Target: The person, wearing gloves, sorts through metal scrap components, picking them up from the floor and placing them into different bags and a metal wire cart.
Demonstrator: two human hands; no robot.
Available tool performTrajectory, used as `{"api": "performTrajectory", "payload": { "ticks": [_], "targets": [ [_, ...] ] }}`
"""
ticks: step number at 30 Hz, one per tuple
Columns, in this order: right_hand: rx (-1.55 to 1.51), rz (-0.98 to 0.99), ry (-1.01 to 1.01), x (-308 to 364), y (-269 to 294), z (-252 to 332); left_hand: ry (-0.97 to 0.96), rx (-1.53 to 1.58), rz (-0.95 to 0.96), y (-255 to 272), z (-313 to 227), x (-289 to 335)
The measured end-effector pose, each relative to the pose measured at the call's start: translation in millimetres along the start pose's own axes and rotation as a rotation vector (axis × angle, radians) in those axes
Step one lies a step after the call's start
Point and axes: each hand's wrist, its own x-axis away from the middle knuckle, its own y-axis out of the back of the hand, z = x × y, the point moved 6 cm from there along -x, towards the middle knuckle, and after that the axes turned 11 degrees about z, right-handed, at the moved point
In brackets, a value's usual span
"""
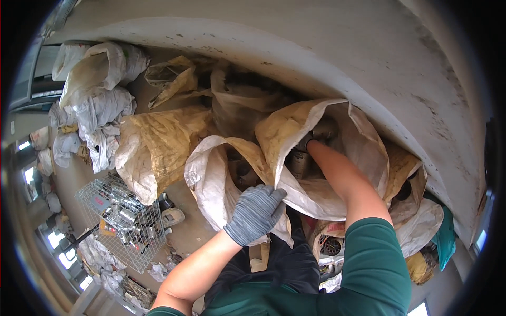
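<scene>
Grey-gloved left hand point(257, 211): I'm pinching the sack point(322, 199) rim, best held taut.
Right hand point(304, 142): inside the sack, grip hidden, can't tell; gently past that cylinder point(300, 166).

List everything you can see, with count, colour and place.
Large open sack: 1, white and tan, centre
Smaller open sack: 1, white and tan, left of it
Rounded pieces: several, dark brownish, inside both
Tan sack: 1, tan and whitish, farther left
Pale sacks: several, white and grey, upper left
Other sacks: several, tan and white, behind and right
Wire cage: 1, grey, lower left
Metal parts: many, silvery, in the cage
Wall: 1, greyish, top
Sleeves: 2, green, lower edge
Trousers: 1 pair, dark, lower centre
Left hand: 1, grey-gloved, at the sack rims
Right hand: 1, dark-gloved, partly hidden inside the large sack
</scene>
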Motion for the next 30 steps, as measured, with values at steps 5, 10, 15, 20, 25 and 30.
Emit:
{"api": "performTrajectory", "payload": {
  "ticks": [5,10,15,20,25,30],
  "targets": [
    [-0.018,-0.033,-0.023,-51,5,23,-0.004,0.024,0.047,-3,6,0],
    [-0.024,-0.016,-0.065,-82,-5,21,-0.041,0.003,0.095,-8,15,0],
    [-0.041,-0.017,-0.079,-95,-7,19,-0.074,-0.011,0.045,-6,17,-1],
    [-0.088,-0.045,-0.087,-84,-1,9,-0.079,-0.031,0.034,-5,18,-3],
    [-0.184,-0.115,-0.115,-37,5,-17,-0.057,-0.025,0.083,-5,14,-6],
    [-0.457,-0.274,-0.196,62,15,-60,0.013,-0.020,0.093,4,11,-11]
  ]
}}
